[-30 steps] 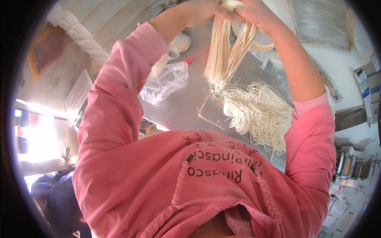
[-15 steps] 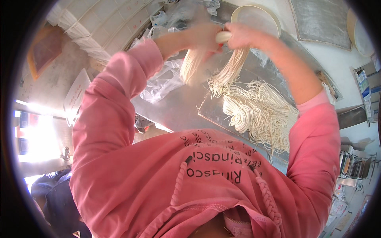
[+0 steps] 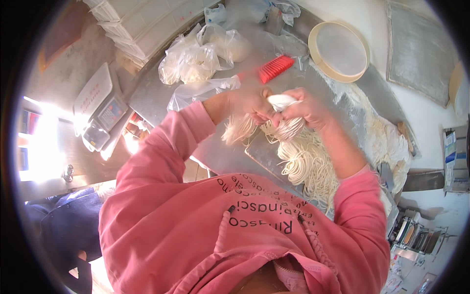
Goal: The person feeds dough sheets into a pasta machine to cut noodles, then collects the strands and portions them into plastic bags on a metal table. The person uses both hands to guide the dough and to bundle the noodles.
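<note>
Both hands meet over the worktable on one bundle of pale fresh noodles (image 3: 283, 102), folded over at the top. My left hand (image 3: 252, 105) is closed on the bundle's left part, and loose noodle ends hang below it, blurred. My right hand (image 3: 311, 110) wraps round the other side, with strands bending down under its fingers. Just below lies a heap of coiled noodles (image 3: 308, 164), partly hidden by my right forearm. The hanging strands overlap the heap's far edge; whether they touch it I cannot tell.
Beyond my hands lie a red brush (image 3: 275, 68) and clear plastic bags (image 3: 196, 59). A round sieve (image 3: 313, 54) stands far right, near spilled flour (image 3: 382, 122). A scale (image 3: 93, 100) and stacked white crates (image 3: 142, 29) are leftward. A person in dark blue (image 3: 61, 235) is lower left.
My hands have come down and nearer to my body with the noodles, now just above the heap. The hanging strands look shorter and more gathered. The red brush has come into full sight.
</note>
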`<state>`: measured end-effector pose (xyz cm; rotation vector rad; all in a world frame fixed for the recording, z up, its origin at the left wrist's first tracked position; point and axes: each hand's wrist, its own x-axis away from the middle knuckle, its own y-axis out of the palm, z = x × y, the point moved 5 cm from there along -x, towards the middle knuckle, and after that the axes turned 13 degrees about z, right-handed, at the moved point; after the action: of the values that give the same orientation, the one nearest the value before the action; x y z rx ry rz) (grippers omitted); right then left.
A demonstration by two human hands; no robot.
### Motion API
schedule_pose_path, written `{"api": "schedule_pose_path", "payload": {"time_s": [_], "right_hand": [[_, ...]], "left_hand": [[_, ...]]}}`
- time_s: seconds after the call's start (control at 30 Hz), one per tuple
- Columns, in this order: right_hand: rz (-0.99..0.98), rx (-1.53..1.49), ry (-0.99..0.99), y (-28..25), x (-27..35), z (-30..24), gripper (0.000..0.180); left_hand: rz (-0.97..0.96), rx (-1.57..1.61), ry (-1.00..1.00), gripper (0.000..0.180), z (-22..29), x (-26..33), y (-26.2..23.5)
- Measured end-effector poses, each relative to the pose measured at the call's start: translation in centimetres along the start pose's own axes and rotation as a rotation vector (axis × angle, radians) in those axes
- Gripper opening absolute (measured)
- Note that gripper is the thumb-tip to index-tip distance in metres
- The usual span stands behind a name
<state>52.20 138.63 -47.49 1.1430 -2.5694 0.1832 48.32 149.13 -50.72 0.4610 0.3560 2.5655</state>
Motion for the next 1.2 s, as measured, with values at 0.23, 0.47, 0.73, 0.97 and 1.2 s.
{"api": "schedule_pose_path", "payload": {"time_s": [0.23,0.47,0.73,0.97,1.2], "right_hand": [[0.250,-0.687,-0.450,-1.3,-2.3,-2.6,0.014],[0.858,0.977,-0.844,-2.0,-5.5,-8.0,0.035],[0.138,-0.537,-0.162,-7.7,-5.9,-3.1,0.047],[0.786,-0.510,-1.072,-1.2,-0.2,-0.5,0.052],[0.627,-0.641,-1.075,-4.1,-0.6,-4.9,0.046]], "left_hand": [[-0.096,0.981,0.571,0.029,4.9,-3.4,-1.9],[0.125,1.081,0.403,0.032,4.6,-6.6,-1.1],[0.295,0.291,0.554,0.059,9.6,-6.6,0.2],[0.617,-0.206,0.956,0.055,17.2,-4.7,6.7],[0.195,0.738,0.796,0.053,15.8,-4.6,10.1]]}}
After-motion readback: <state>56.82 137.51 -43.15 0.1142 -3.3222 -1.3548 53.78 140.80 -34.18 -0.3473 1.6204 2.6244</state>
